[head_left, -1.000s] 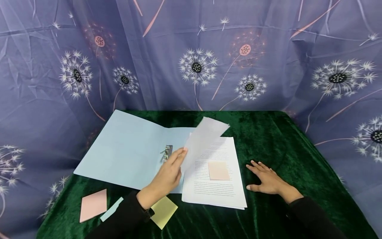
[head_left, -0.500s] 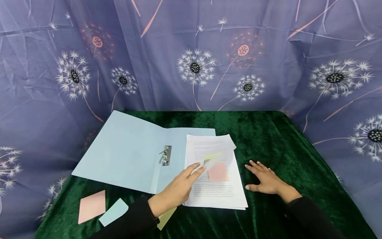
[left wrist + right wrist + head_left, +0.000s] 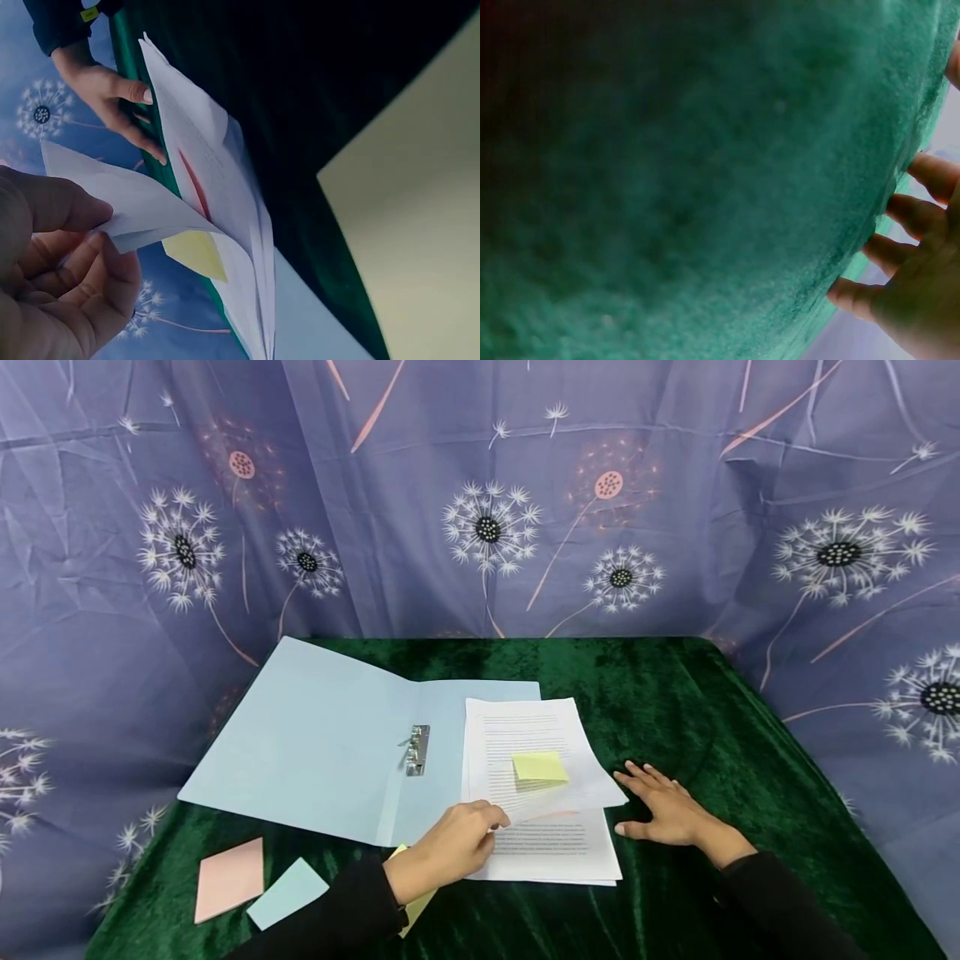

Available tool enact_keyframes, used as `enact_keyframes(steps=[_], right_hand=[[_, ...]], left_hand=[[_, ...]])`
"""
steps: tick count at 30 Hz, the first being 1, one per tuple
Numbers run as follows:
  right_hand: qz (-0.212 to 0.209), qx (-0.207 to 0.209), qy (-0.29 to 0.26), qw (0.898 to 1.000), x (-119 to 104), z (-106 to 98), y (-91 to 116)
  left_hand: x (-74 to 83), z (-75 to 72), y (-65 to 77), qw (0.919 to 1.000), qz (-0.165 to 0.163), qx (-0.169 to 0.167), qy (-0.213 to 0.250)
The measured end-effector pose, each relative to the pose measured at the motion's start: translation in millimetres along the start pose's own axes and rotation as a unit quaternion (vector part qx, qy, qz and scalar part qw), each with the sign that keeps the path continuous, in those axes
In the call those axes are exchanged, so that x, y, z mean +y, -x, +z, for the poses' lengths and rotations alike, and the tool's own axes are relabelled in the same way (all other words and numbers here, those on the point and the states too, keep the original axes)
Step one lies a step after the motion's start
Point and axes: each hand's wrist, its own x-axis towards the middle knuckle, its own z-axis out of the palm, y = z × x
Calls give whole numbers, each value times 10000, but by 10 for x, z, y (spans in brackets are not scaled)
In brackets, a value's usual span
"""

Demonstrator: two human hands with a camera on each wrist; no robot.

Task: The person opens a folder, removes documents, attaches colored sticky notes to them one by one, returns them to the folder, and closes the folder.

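My left hand [image 3: 453, 850] pinches the near edge of a printed sheet of paper [image 3: 491, 735] between thumb and fingers. The sheet bends up off the paper stack [image 3: 547, 865] below it, as the left wrist view shows. A yellow sticky note [image 3: 540, 767] is on the sheet's upper face, its lower edge lifted. Under the sheet, a pink note [image 3: 193, 182] on the page below shows as a thin strip. The stack lies on the right side of an open light blue folder [image 3: 322, 735]. My right hand [image 3: 671, 810] rests on the cloth right of the stack, fingers spread.
The folder's metal ring clip [image 3: 417, 751] stands near its spine. At front left lie a pink sticky pad [image 3: 229, 879] and a light blue pad [image 3: 287, 894]. A yellow pad [image 3: 417, 914] is partly under my left forearm. Green velvet [image 3: 652, 693] covers the table, against a purple dandelion curtain [image 3: 405, 527].
The sheet in my left hand has come down from raised over the stack to lying across it, its yellow note now facing up. My left hand moved right and nearer; the right hand stayed put.
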Motion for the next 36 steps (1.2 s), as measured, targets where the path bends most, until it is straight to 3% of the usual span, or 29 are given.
enact_keyframes(steps=[7, 17, 26, 32, 36], right_hand=[[-94, 65, 58, 9999, -14, -29, -9], [-159, 85, 14, 9998, -4, -32, -12], [-84, -52, -130, 9999, -5, -40, 13], [-88, -77, -126, 9999, 2, -31, 14], [-87, -119, -116, 9998, 2, -36, 13]], left_hand=[[5, 80, -31, 9996, -62, -269, -26], [2, 195, -35, 9953, 187, -837, -440], [-2, 239, -6, 9923, 325, -940, -739], [15, 223, -17, 9842, 341, -1305, -1147], [24, 197, -12, 9801, 286, -1586, -1160]])
